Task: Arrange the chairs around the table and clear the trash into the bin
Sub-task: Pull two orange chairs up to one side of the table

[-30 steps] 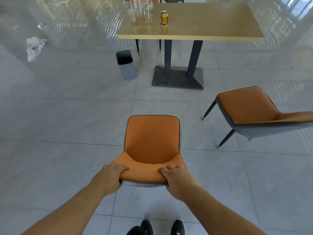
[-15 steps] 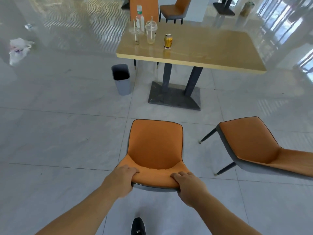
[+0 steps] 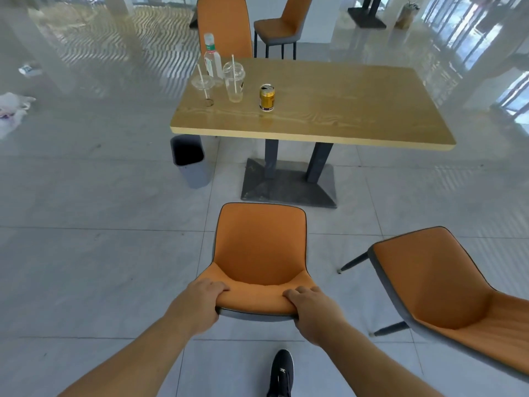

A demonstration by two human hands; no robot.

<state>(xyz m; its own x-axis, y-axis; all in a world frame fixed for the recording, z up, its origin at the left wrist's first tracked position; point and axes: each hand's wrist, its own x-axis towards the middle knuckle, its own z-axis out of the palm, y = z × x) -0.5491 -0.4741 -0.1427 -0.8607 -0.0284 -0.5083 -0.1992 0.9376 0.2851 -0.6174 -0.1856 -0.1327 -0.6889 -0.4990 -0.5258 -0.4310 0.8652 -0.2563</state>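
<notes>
An orange chair (image 3: 259, 247) stands in front of me, its seat facing the wooden table (image 3: 337, 110). My left hand (image 3: 197, 303) and my right hand (image 3: 313, 309) both grip the top edge of its backrest. On the table's left part stand a gold can (image 3: 266, 98), two clear plastic cups with straws (image 3: 234, 81) and a water bottle (image 3: 212, 57). A grey bin (image 3: 191, 160) sits on the floor by the table's left corner. A second orange chair (image 3: 446, 290) stands at an angle to my right.
Two more orange chairs (image 3: 226, 24) stand behind the table. White crumpled trash (image 3: 11, 108) lies on the floor at far left, with a small packet (image 3: 28, 69) beyond it. The table's dark pedestal base (image 3: 289, 184) is just ahead of the held chair. My shoe (image 3: 282, 373) shows below.
I have moved forward with the chair held in both hands; the table, bin and second chair are nearer and lower in view. More of the table top and far chairs shows.
</notes>
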